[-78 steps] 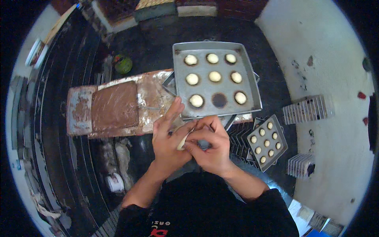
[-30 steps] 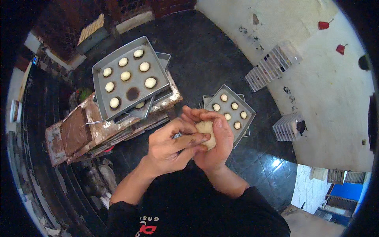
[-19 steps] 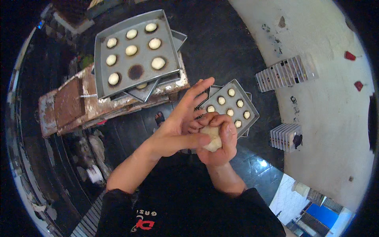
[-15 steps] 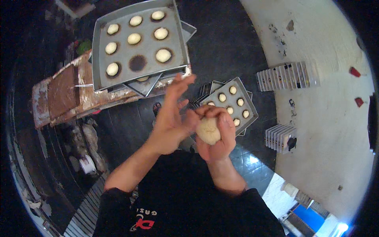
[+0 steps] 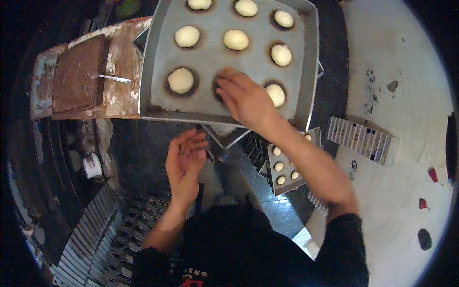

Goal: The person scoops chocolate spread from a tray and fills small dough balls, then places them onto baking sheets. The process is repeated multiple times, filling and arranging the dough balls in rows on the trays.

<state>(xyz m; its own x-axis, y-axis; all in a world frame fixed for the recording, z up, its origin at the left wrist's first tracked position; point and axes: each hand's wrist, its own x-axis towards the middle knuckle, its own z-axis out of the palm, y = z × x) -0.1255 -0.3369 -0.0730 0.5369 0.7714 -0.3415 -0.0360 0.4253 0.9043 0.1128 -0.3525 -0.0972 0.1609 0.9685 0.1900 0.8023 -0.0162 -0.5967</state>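
Note:
A large grey metal baking tray [image 5: 191,106] holds several pale dough balls [image 5: 235,39] in spaced rows, each on a dark round stain. My right hand [image 5: 248,103] reaches over the tray's near edge. Its fingers curl down at the dark stain in the middle of the near row, between a dough ball on the left [image 5: 181,81] and another on the right [image 5: 275,95]. The dough ball it held a moment earlier is hidden beneath the hand. Just outside the tray's near rim, my left hand [image 5: 184,158] hangs in the air with loosely bent fingers apart, holding nothing.
A worn wooden table [image 5: 125,57] extends left of the tray, with a brown board [image 5: 79,76] and a metal-handled tool [image 5: 114,78] on it. Lower right, a smaller tray [image 5: 286,165] holds more dough balls. A white tub [image 5: 92,165] stands at lower left; the wall is at right.
My right hand has gone from in front of my chest, where it held a dough ball, to over the tray. My left hand has dropped away from it. The view has shifted toward the tray.

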